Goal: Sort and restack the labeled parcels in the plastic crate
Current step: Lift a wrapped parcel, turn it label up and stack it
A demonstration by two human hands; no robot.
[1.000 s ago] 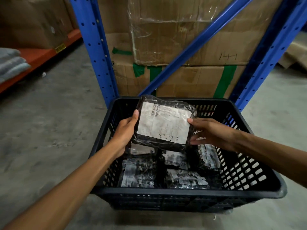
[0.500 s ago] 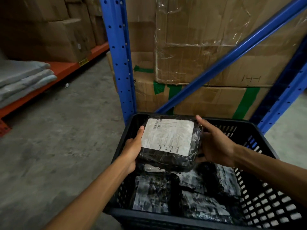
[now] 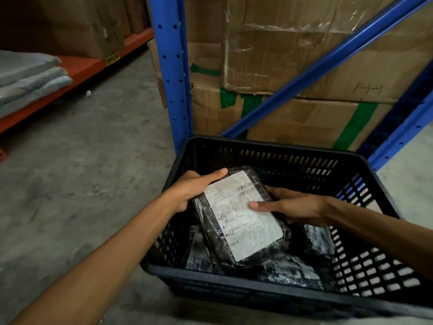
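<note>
A black plastic crate (image 3: 269, 146) with slotted walls stands on the concrete floor. Inside it I hold a black-wrapped parcel (image 3: 241, 219) with a white shipping label facing up, turned diagonally and tilted. My left hand (image 3: 194, 186) grips its upper left edge. My right hand (image 3: 288, 205) holds its right side, thumb pressed on the label. Several more black-wrapped labeled parcels (image 3: 288, 268) lie on the crate's bottom, partly hidden under the held one.
A blue rack upright (image 3: 173, 73) and a diagonal brace (image 3: 316, 69) stand right behind the crate, with taped cardboard boxes (image 3: 304, 55) stacked behind them. At left, an orange shelf (image 3: 77, 69) carries grey folded pads (image 3: 30, 76) and boxes. Bare concrete floor (image 3: 82, 172) lies left.
The parcel has been rotated from level to diagonal and lowered deeper into the crate. My right thumb now rests on the label. The camera has swung further to the left.
</note>
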